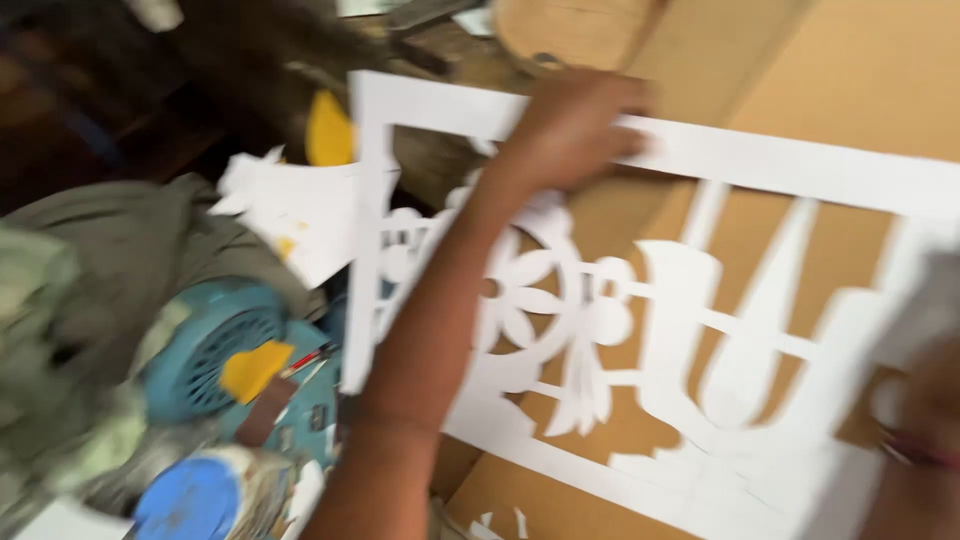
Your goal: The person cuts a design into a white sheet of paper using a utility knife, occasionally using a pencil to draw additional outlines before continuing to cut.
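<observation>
Left hand (575, 125) lies flat, fingers spread, pressing on the far edge of a white cut-out stencil (700, 330); nothing gripped, just palm down on it. Forearm runs from near bottom up across the stencil's flower pattern. Right hand (925, 420) at the near right edge, blurred; it touches the stencil's near right corner, but can't tell how open it is or whether it holds anything. Stencil lies on a brown board (860, 80), spanning centre to right. Left of it: white paper scraps (290, 210), a yellow scrap (328, 130), a blue motor housing (215, 345), grey-green cloth (110, 250). Blue round lid (190, 500) near left.
</observation>
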